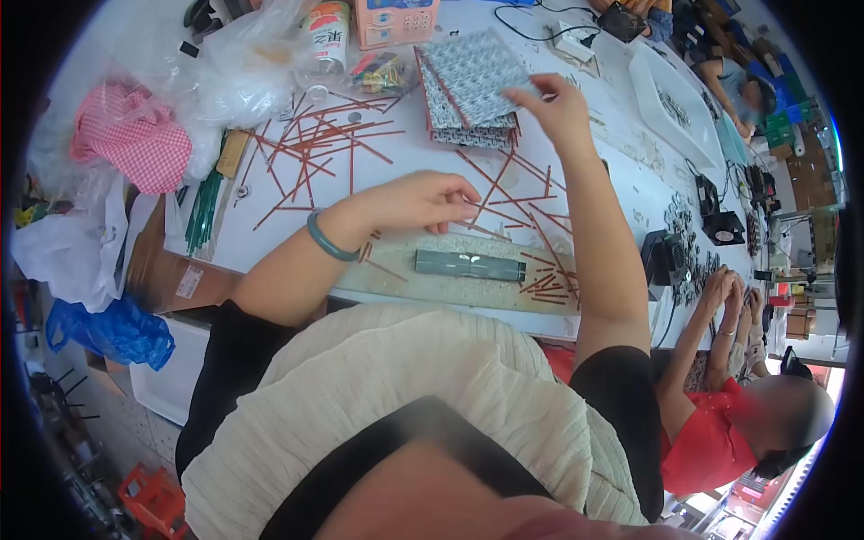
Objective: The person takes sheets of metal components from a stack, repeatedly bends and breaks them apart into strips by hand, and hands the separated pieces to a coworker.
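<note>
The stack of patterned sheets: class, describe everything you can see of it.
The stack of patterned sheets looks flat, thin and grey-white, covered in small repeating marks, with reddish-brown along some edges. Its material is unclear. The top sheet lies skewed over the others. It rests on the white table; the right hand is at its right edge.

Glossy grey bar (pixel 470 266), crinkled plastic bag (pixel 110 331)

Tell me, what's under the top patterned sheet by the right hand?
Under the top sheet, near the right hand, the edges of other patterned sheets stick out. Their middles, and anything between them, are covered and can't be seen.
</note>
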Demonstrator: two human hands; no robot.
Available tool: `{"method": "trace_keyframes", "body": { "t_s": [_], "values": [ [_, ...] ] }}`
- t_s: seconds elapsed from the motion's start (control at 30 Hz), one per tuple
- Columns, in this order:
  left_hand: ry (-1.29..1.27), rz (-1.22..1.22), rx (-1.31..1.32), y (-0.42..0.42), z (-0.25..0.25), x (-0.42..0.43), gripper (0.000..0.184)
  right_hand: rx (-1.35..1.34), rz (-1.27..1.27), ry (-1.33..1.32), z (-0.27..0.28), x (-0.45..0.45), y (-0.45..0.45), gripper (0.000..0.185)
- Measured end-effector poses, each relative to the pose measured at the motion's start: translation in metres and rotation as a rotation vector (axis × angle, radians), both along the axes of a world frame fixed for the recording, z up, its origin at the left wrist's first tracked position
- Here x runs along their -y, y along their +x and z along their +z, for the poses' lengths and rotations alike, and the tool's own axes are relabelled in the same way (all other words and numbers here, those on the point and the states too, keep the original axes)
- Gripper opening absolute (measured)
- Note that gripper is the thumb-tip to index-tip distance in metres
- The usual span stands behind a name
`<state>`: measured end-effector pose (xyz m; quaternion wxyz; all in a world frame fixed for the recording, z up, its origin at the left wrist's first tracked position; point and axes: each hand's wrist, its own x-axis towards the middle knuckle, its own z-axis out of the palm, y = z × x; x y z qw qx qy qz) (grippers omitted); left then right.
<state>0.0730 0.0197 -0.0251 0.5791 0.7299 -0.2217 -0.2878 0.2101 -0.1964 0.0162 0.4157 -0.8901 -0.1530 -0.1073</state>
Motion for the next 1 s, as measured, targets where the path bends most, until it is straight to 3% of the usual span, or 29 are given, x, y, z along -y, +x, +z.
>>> {"method": "trace_keyframes", "body": {
  "t_s": [0.03, 0.07, 0.13, 0.17, 0.27, 0.37, 0.47, 0.53, 0.63, 0.73, 0.87, 0.97, 1.0],
  "values": [
    [0.032, -0.005, 0.060, 0.001, 0.001, -0.005, 0.040, 0.036, 0.037, 0.228, 0.000, 0.005, 0.000, 0.045],
    [0.024, 0.201, 0.249, 0.003, 0.001, -0.012, 0.040, 0.070, 0.073, 0.457, 0.001, 0.010, -0.002, 0.040],
    [-0.077, 0.608, 0.557, 0.008, 0.015, -0.018, 0.039, -0.010, 0.102, 0.643, 0.037, 0.019, -0.039, 0.030],
    [-0.169, 0.811, 0.666, 0.004, 0.029, -0.016, 0.038, -0.036, 0.199, 0.613, 0.050, 0.028, -0.059, 0.030],
    [-0.218, 0.605, 0.529, -0.022, 0.040, -0.007, 0.033, -0.080, 0.337, 0.479, 0.054, 0.042, -0.116, 0.034],
    [-0.093, 0.363, 0.358, -0.054, 0.033, -0.003, 0.029, -0.112, 0.374, 0.437, 0.039, 0.049, -0.156, 0.038],
    [-0.212, 0.481, 0.159, -0.074, 0.006, 0.006, 0.022, -0.282, 0.383, 0.409, 0.004, 0.051, -0.176, 0.037],
    [-0.255, 0.530, 0.159, -0.084, 0.003, 0.013, 0.020, -0.455, 0.348, 0.276, -0.026, 0.059, -0.184, 0.035],
    [-0.179, 0.532, 0.145, -0.089, -0.003, 0.011, 0.020, -0.602, 0.197, 0.268, -0.018, 0.053, -0.193, 0.033],
    [-0.048, 0.535, 0.166, -0.090, -0.005, 0.009, 0.020, -0.448, 0.242, 0.188, -0.018, 0.052, -0.195, 0.027],
    [-0.008, 0.602, 0.226, -0.093, -0.001, 0.013, 0.024, -0.477, 0.216, 0.159, -0.019, 0.053, -0.197, 0.023],
    [-0.008, 0.492, 0.511, -0.100, -0.005, 0.010, 0.021, -0.529, 0.240, 0.186, -0.015, 0.053, -0.197, 0.020],
    [0.096, 0.502, 0.460, -0.099, -0.001, 0.010, 0.022, -0.524, 0.254, 0.176, -0.019, 0.055, -0.196, 0.020]
  ]
}}
